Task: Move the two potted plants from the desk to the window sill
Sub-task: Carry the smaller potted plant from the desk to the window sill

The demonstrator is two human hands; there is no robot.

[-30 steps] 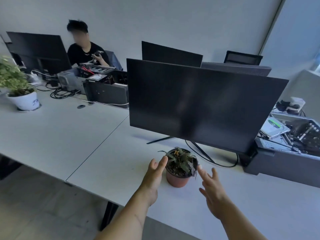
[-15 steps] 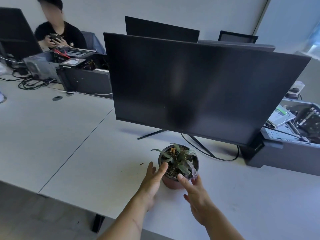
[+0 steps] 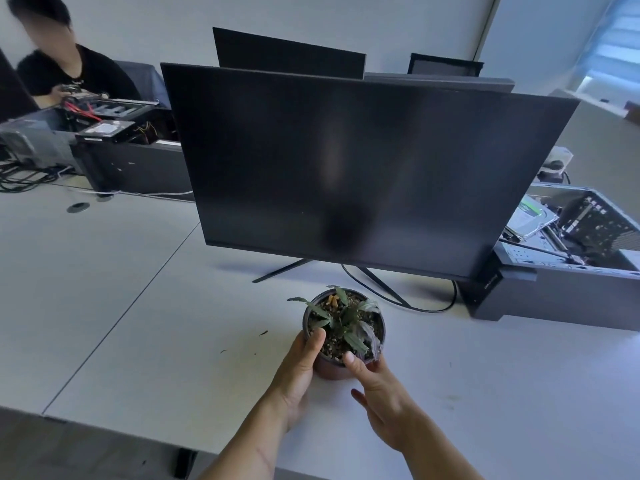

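Note:
A small potted plant (image 3: 343, 327) with dark green leaves in a brown pot stands on the white desk (image 3: 145, 327), just in front of the monitor. My left hand (image 3: 299, 368) wraps the pot's left side with the thumb on the rim. My right hand (image 3: 377, 386) holds the pot's near right side, thumb resting on the rim. The pot sits on the desk surface. The second potted plant and the window sill are out of view.
A large black monitor (image 3: 360, 168) with a stand and cable stands right behind the pot. An open computer case (image 3: 568, 258) lies at the right. Another case (image 3: 131, 157), cables and a seated person (image 3: 69, 74) are at the far left. A window (image 3: 616, 39) shows top right.
Both hands have moved in from either side and closed around the small pot. The view has shifted closer and rightward, so the white-potted plant at far left has left the frame.

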